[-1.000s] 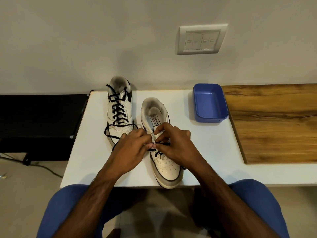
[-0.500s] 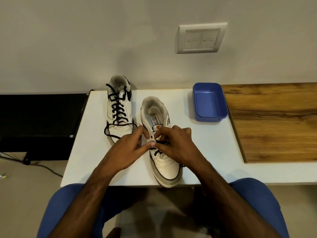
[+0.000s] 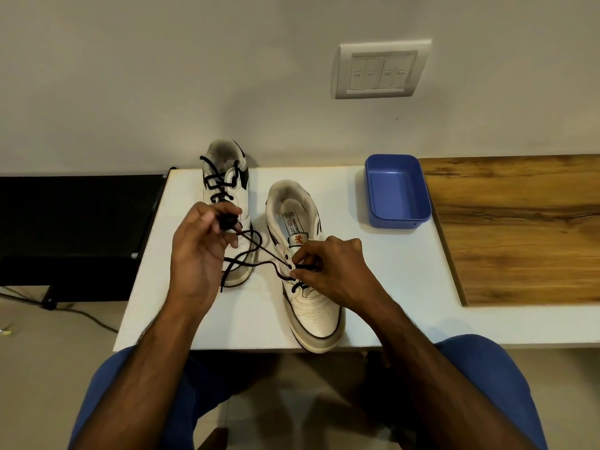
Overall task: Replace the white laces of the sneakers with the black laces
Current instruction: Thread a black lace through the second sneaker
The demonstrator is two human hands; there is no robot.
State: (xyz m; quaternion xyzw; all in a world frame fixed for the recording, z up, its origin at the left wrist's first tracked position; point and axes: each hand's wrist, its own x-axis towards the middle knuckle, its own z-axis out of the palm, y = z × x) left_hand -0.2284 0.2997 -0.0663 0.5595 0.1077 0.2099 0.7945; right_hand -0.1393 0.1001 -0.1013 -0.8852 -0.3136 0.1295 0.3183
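Black lace (image 3: 259,251) runs taut from a raised left hand (image 3: 198,254) to an eyelet on the nearer of two white sneakers on a white table (image 3: 389,287), seen from the head camera. The left hand, fingers curled, pinches the lace's bunched free end above the toe of the far-left sneaker (image 3: 227,196), which already carries black lacing up its front, loose ends trailing over its toe. The right hand (image 3: 331,271) pinches the lace at the eyelet row of the right sneaker (image 3: 308,287), thumb and forefinger closed on the cord beside the tongue; only the lowest eyelets near the toe show black crossings, and the upper part stands open with its printed insole visible. That shoe's toe juts just past the table's near edge. A blue tray (image 3: 418,219) sits far right on the table, beside a wooden board (image 3: 519,228). A switch plate (image 3: 380,71) is mounted on the wall beyond. Blue-trousered knees frame the near edge.
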